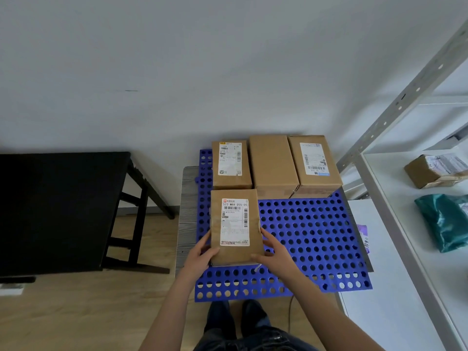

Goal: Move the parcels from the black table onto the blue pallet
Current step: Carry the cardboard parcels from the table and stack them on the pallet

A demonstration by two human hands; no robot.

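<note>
A brown cardboard parcel (235,226) with a white shipping label lies on the blue perforated pallet (311,231), in its left half. My left hand (202,252) holds the parcel's near left corner, and my right hand (272,249) holds its near right edge, thumb on top. Three more brown parcels stand in a row along the pallet's far edge: a small labelled one (231,164), a plain one (272,163) and a labelled one (314,163). The black table (58,209) stands at the left with no parcel visible on its top.
A white metal shelf rack (395,198) rises at the right, holding a taped brown box (435,171) and a teal plastic mailer (445,221). The pallet rests on a low grey wood-grain board (186,211). A white wall stands behind; wooden floor and my shoes show below.
</note>
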